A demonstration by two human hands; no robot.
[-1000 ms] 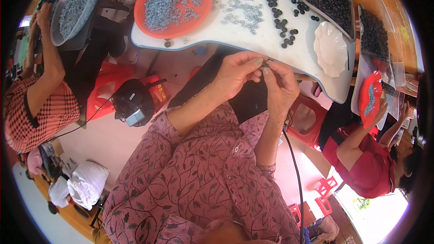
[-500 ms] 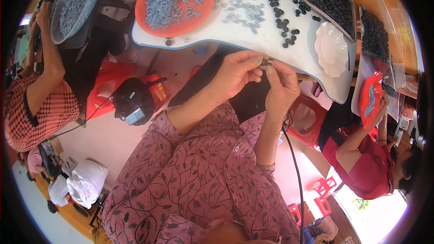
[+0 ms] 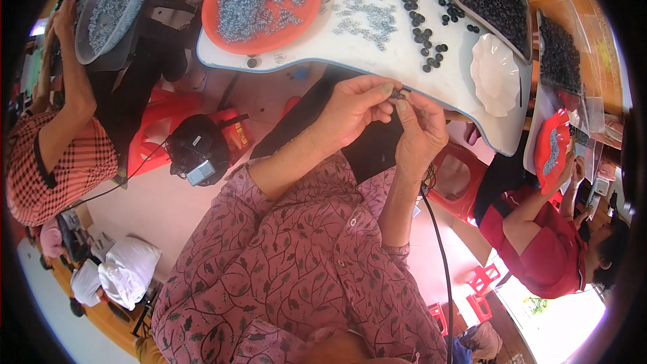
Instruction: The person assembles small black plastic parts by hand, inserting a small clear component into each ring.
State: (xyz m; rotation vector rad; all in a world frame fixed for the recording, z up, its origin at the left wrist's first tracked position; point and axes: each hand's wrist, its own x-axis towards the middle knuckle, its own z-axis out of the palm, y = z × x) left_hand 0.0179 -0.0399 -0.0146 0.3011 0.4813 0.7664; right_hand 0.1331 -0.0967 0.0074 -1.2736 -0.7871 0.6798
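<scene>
My left hand (image 3: 354,109) and my right hand (image 3: 422,128) meet just off the near edge of the white table (image 3: 303,49). Both are closed in a pinch, thumbs against fingers, around a small dark piece (image 3: 397,95). Fingers cover most of that piece, so its exact shape cannot be told. Beyond my hands, black round pieces (image 3: 427,34) lie in a loose, winding line. Small shiny silvery pieces (image 3: 367,13) are scattered to their left. An orange-red plate (image 3: 306,10) at the far left holds a heap of the same silvery pieces.
A dark tray (image 3: 488,0) of black pieces stands far right, with a white scalloped dish (image 3: 495,74) nearer. At right, a person (image 3: 539,243) works beside a red dish (image 3: 552,152). Another person (image 3: 64,155) sits left, near a pale basin (image 3: 114,10). A black cable (image 3: 441,249) hangs by my right arm.
My hands stay nearly in place, with only a slight shift of the fingers around the small dark piece. The hands of the person at right have moved a little.
</scene>
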